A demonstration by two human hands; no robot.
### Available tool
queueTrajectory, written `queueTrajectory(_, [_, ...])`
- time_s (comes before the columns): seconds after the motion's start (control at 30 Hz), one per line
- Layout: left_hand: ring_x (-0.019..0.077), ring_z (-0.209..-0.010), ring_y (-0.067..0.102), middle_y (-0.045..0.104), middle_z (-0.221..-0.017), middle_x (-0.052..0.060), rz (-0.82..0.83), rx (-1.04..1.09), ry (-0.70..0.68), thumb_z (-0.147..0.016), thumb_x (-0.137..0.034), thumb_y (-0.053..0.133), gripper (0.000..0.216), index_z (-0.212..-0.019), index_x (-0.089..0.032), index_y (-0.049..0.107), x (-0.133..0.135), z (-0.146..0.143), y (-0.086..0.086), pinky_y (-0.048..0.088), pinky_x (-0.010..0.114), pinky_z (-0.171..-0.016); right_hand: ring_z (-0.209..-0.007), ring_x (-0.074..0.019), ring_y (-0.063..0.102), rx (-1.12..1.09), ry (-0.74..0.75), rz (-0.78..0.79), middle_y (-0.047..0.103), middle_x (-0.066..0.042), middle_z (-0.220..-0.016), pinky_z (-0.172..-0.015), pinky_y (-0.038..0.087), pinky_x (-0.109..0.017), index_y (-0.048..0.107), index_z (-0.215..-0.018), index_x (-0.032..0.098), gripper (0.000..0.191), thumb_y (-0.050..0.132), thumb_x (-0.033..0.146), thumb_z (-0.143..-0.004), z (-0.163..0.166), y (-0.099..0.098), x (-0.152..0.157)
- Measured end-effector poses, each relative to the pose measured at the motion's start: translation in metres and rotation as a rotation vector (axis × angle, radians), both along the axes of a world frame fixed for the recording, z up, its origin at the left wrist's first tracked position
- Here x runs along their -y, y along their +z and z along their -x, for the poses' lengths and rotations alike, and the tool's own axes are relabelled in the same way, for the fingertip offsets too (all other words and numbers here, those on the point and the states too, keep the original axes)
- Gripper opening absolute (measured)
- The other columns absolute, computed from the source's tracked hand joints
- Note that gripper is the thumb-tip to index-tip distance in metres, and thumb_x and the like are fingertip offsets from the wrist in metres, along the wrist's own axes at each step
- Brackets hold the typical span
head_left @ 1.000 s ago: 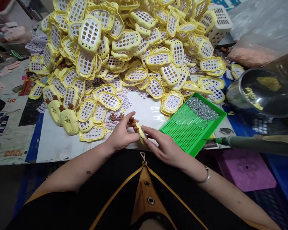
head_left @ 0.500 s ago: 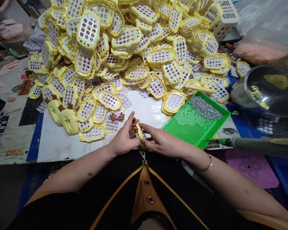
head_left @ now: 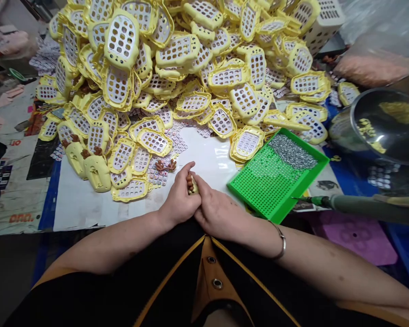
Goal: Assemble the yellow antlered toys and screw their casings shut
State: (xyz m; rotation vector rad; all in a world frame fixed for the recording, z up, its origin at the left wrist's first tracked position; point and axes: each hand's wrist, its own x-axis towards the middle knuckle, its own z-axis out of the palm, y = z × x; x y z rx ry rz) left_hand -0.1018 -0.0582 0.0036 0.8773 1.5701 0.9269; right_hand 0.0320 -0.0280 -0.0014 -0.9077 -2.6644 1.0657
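Observation:
Both of my hands are pressed together at the table's near edge, closed around a small yellow toy shell with brown antlers. My left hand wraps it from the left, and my right hand grips it from the right. Most of the shell is hidden between the palms. A brown antler piece lies loose on the white sheet just beyond my left hand. Right of my right hand sits a green perforated tray with a heap of small silver screws at its far end.
A large heap of yellow keypad shells fills the far table. Finished yellow shells with antlers stand at left. A metal bowl and an electric screwdriver lie at right, with a purple pad near them.
My hands have drawn closer together and toward me, closing tighter around the yellow shell, which now shows less. My right wrist has turned inward.

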Motion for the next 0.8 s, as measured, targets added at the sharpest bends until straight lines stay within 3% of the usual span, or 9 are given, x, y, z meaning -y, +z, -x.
queueTrajectory(0.13, [0.0219, -0.098, 0.054, 0.054, -0.111, 0.008, -0.017, -0.011, 0.042, -0.059, -0.011, 0.063, 0.085, -0.139, -0.018, 0.035, 0.003, -0.002, 0.000, 0.042, 0.040, -0.095, -0.119, -0.0356, 0.057, 0.004, -0.044, -0.091, 0.043, -0.034, -0.138, -0.079, 0.059, -0.048, 0.002, -0.142, 0.000, 0.074, 0.042, 0.019, -0.083, 0.000, -0.004, 0.010])
queueTrajectory(0.4, [0.0191, -0.094, 0.055, 0.055, -0.100, 0.005, -0.004, 0.073, 0.090, -0.065, -0.011, 0.064, 0.081, -0.140, -0.020, 0.036, 0.000, -0.005, -0.004, 0.041, 0.037, -0.095, -0.119, -0.0349, 0.057, -0.020, -0.050, -0.149, 0.045, -0.033, -0.137, -0.076, 0.061, -0.046, -0.012, -0.142, 0.004, 0.073, 0.036, 0.021, -0.089, 0.001, -0.002, 0.013])
queueTrajectory(0.63, [0.0218, -0.098, 0.057, 0.058, -0.104, 0.008, 0.064, 0.116, 0.129, -0.061, -0.010, 0.064, 0.087, -0.142, -0.014, 0.034, -0.006, -0.005, 0.001, 0.042, 0.037, -0.095, -0.118, -0.0358, 0.058, -0.026, -0.075, -0.055, 0.045, -0.033, -0.138, -0.081, 0.060, -0.049, 0.007, -0.143, 0.002, 0.066, 0.038, 0.022, -0.088, 0.004, -0.004, 0.010])
queueTrajectory(0.8, [0.0246, -0.118, 0.051, 0.049, -0.132, 0.015, 0.088, 0.267, 0.157, -0.059, -0.008, 0.061, 0.094, -0.146, -0.012, 0.026, -0.009, 0.005, 0.000, 0.038, 0.037, -0.103, -0.128, -0.0264, 0.051, -0.142, -0.011, 0.101, 0.045, -0.022, -0.143, -0.101, 0.050, -0.046, 0.028, -0.140, 0.008, 0.050, 0.033, 0.020, -0.093, -0.007, -0.001, -0.016])
